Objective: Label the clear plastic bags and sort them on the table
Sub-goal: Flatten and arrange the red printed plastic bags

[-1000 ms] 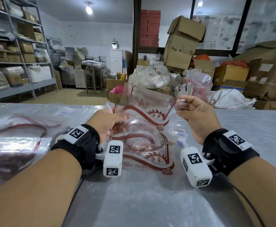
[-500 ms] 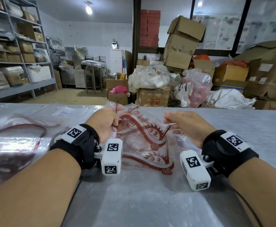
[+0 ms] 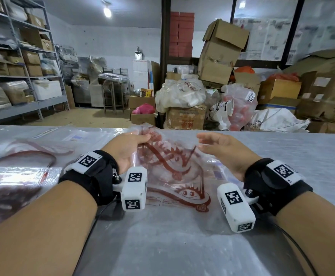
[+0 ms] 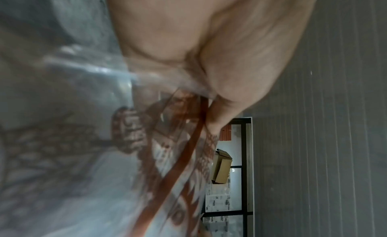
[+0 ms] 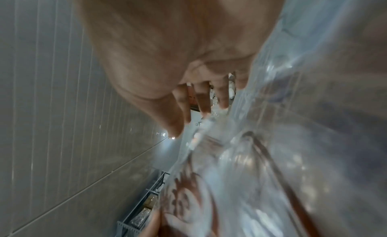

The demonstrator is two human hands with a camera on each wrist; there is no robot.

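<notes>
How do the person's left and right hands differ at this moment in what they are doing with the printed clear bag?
The left hand has its fingers curled round the far edge of the clear bag, pinching the film; the right hand has straight, spread fingers and holds nothing. The left hand touches the plastic, which the left wrist view confirms; the right hand sits beside the bag, and contact there cannot be told. Both wear black wrist straps with white marker blocks and are above the table.

head: above table (image 3: 172,246), facing forward-down | wrists: close along palms, sideways | shared: printed bag (image 3: 174,172)
</notes>
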